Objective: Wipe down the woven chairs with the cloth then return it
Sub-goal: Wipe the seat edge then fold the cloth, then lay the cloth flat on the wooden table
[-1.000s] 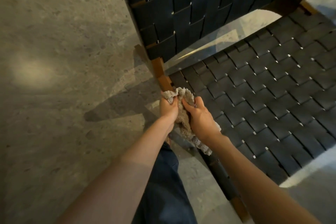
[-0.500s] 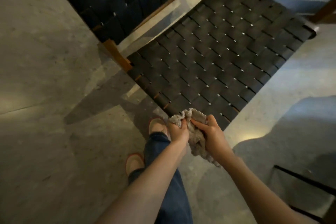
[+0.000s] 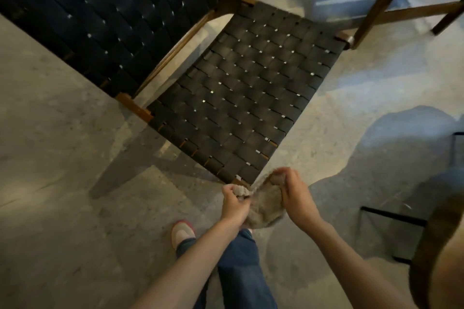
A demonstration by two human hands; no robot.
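A woven chair (image 3: 241,88) with black straps and a brown wooden frame fills the upper middle of the view, its backrest (image 3: 113,15) at the upper left. Just off the seat's near corner I hold a beige-grey cloth (image 3: 266,206) between both hands above the floor. My left hand (image 3: 234,204) grips one bunched end. My right hand (image 3: 295,198) pinches the other end a little higher, and the cloth sags between them.
Another chair's wooden legs (image 3: 381,7) stand at the upper right. A thin black metal frame (image 3: 391,214) and a dark rounded wooden edge (image 3: 431,246) lie at the right. The floor (image 3: 62,195) is grey concrete. My legs and a shoe (image 3: 183,232) are below my hands.
The view has pulled back from the chair and swung right. My hands have drawn apart, spreading the cloth that was bunched between them, and now sit off the seat's near corner.
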